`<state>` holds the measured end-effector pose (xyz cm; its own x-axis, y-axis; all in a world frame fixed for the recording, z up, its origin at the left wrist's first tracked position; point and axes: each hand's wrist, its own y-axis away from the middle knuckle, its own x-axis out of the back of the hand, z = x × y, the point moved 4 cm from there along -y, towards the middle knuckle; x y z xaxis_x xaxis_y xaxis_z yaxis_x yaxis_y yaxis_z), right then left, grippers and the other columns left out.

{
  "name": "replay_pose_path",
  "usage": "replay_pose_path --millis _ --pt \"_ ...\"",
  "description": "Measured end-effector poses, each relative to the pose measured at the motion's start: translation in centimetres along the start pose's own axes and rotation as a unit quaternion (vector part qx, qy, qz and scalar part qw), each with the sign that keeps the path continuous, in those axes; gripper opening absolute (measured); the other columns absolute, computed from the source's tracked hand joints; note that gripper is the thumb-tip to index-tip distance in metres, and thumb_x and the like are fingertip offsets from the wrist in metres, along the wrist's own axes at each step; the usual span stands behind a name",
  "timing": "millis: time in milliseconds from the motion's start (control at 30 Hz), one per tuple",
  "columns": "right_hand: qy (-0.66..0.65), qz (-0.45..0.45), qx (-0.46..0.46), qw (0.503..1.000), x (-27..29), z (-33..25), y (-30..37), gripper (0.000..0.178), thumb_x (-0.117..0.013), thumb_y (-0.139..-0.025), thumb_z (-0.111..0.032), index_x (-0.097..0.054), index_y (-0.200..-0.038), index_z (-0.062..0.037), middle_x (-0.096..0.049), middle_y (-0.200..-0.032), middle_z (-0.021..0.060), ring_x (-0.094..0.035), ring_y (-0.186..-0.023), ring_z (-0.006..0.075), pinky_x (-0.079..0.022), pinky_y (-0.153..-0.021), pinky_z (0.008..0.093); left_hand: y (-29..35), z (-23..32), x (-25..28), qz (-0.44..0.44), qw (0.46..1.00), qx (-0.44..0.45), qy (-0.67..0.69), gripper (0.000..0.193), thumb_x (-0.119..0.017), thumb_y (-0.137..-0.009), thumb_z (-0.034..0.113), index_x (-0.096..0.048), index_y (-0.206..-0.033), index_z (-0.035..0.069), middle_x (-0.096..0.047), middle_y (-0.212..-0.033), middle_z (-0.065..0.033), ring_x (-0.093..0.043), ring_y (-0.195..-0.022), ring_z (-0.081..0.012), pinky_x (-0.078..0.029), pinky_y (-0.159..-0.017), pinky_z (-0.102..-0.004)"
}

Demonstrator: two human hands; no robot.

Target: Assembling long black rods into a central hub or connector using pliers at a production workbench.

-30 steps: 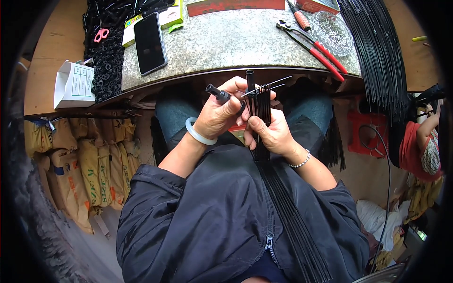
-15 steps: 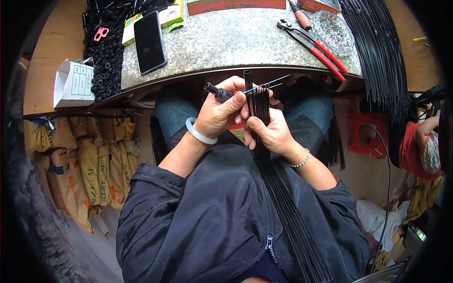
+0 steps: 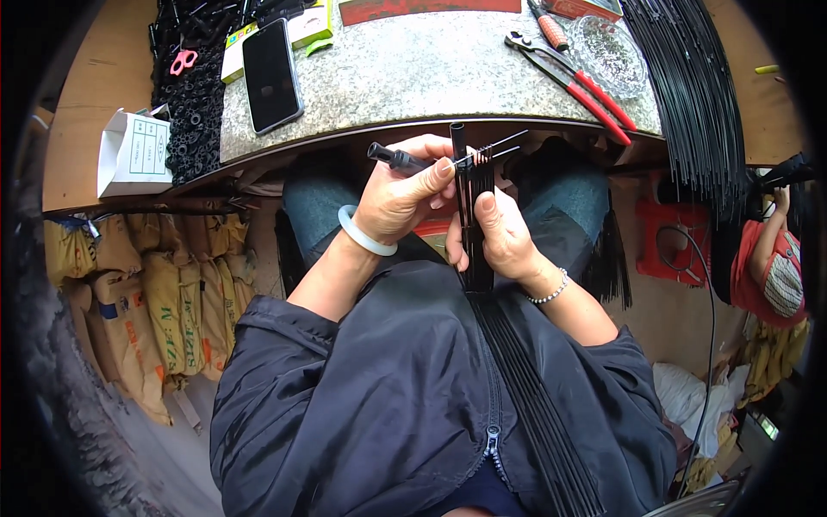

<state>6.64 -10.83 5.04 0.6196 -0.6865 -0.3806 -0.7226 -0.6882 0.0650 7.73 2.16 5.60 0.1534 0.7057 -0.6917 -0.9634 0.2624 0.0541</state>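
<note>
Between my hands stands a bundle of thin black rods [image 3: 482, 207], running down over my dark jacket. Their tops meet two thin metal pins [image 3: 508, 142] lying crosswise. My left hand [image 3: 392, 202], closed, pinches the pins between thumb and fingers. A short black tubular piece [image 3: 398, 158] sticks out leftward from that same hand. One upright black tube [image 3: 458, 142] rises at the bundle's left side, its open end up. Around the bundle's lower part my right hand [image 3: 506, 237] is closed, thumb up along its right side. Its fingers are partly hidden behind the rods.
On the grey bench top [image 3: 413, 77] lie a phone [image 3: 271, 77], red-handled pliers [image 3: 573, 86] and a glass dish [image 3: 607, 56]. Black small parts [image 3: 198, 129] and a white box [image 3: 136, 155] are at left; long black rods [image 3: 689, 95] overhang at right. Another person [image 3: 771, 267] is at far right.
My right thumb has lifted and straightened off the front of the rods. The upright tube and left fingertips have shifted slightly right. The person at far right has raised an arm.
</note>
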Motion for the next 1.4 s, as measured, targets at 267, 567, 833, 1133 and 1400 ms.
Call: replay_pose_path --millis 267,567,833,1133,1400 --pt "-0.007 -0.006 0.000 1.000 0.3 -0.1 -0.1 0.052 -0.033 -0.096 -0.050 -0.040 -0.113 -0.0012 -0.057 -0.059 0.0120 -0.052 -0.043 0.0139 -0.044 -0.044 0.0224 0.0 -0.3 0.4 0.031 0.999 0.004 -0.011 0.031 -0.066 -0.086 0.018 -0.059 -0.108 -0.003 -0.058 -0.076 -0.0025 -0.045 -0.061 -0.0061 -0.035 -0.053 -0.0174" --pt "-0.012 0.014 0.016 1.000 0.1 -0.2 0.3 0.051 -0.037 -0.096 -0.048 -0.041 -0.114 -0.0001 -0.058 -0.064 0.0107 -0.055 -0.049 0.0128 -0.046 -0.048 0.0221 0.0 0.7 0.2 0.013 0.997 -0.017 -0.077 0.031 -0.067 -0.085 0.021 -0.058 -0.105 -0.002 -0.058 -0.085 -0.0027 -0.046 -0.065 -0.0055 -0.036 -0.056 -0.0173" --pt "-0.039 0.002 0.016 0.999 0.3 -0.5 0.5 0.051 -0.040 -0.096 -0.046 -0.042 -0.116 0.0014 -0.058 -0.068 0.0109 -0.057 -0.054 0.0133 -0.047 -0.051 0.0225 0.1 0.8 0.0 -0.009 0.993 -0.044 -0.105 0.019 -0.065 -0.087 0.017 -0.057 -0.097 0.002 -0.059 -0.087 -0.0048 -0.048 -0.066 -0.0063 -0.038 -0.056 -0.0170" --pt "-0.014 -0.018 0.023 0.999 -0.2 -0.5 0.4 0.061 -0.036 -0.094 -0.052 -0.040 -0.120 0.0035 -0.061 -0.093 0.0151 -0.058 -0.057 0.0127 -0.049 -0.049 0.0223 0.5 1.0 0.1 0.023 0.997 -0.039 -0.070 0.013 -0.066 -0.085 0.007 -0.061 -0.097 0.002 -0.059 -0.079 -0.0021 -0.053 -0.067 -0.0079 -0.044 -0.061 -0.0197" --pt "-0.031 -0.060 -0.025 0.997 0.3 0.3 0.1 0.064 -0.029 -0.094 -0.057 -0.044 -0.112 0.0031 -0.058 -0.061 0.0118 -0.054 -0.046 0.0126 -0.044 -0.045 0.0223 0.0 1.7 -0.4 -0.011 0.990 -0.042 -0.134 0.012 -0.068 -0.084 0.008 -0.063 -0.091 0.000 -0.060 -0.080 -0.0030 -0.056 -0.068 -0.0091 -0.046 -0.061 -0.0216"
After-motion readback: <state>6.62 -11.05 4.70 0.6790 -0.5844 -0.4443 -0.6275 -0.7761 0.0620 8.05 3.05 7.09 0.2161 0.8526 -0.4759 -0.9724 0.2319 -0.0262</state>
